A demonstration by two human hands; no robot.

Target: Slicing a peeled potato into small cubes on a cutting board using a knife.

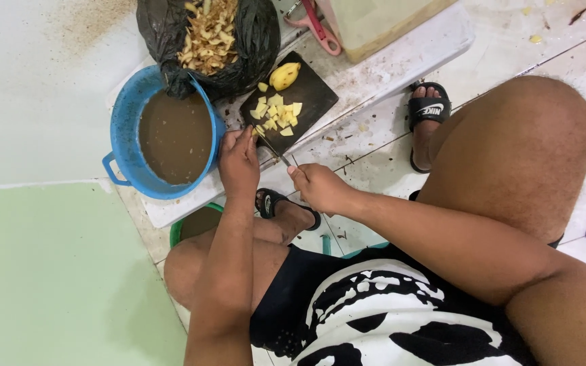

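Head view: yellow cubes [278,115] lie on the black board [317,91] on the low desk [401,57]. My right hand [319,186] grips the knife [274,150]; my left hand [239,161], fingers curled, presses the board's edge. Blue basin [125,135] sits just left.

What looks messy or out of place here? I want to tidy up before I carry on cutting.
The blue basin holds murky brown water and overhangs the edge of the low white table. Brown flecks litter the table and floor tiles. The black bag of peels sags onto the basin rim. Otherwise the dark cutting board looks orderly.
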